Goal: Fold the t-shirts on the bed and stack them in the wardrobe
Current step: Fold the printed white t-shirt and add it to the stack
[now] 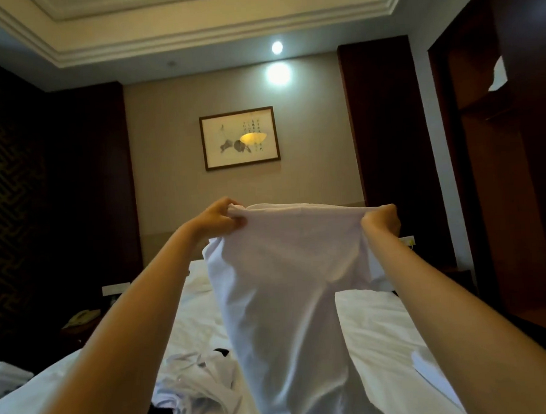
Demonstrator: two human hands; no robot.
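Left hand (218,218) and right hand (382,221) each pinch a top corner of one white t-shirt (289,289), lifted above the bed (378,325).

Holding it high by both corners likely lets the cloth hang straight before folding. One crumpled pile of clothes (196,390) lies near the bed's front edge; its count is unclear. The wardrobe (512,166) stands open beyond the bed's right edge.

Location type: hotel-style bedroom. Indicators: bed (378,322) with white linen at 6 o'clock; framed picture (239,138) at 12 o'clock; open dark-wood wardrobe (512,166) at 3 o'clock; bedside telephone (80,317) at 9 o'clock (partly shadowed); recessed ceiling lights (276,47).
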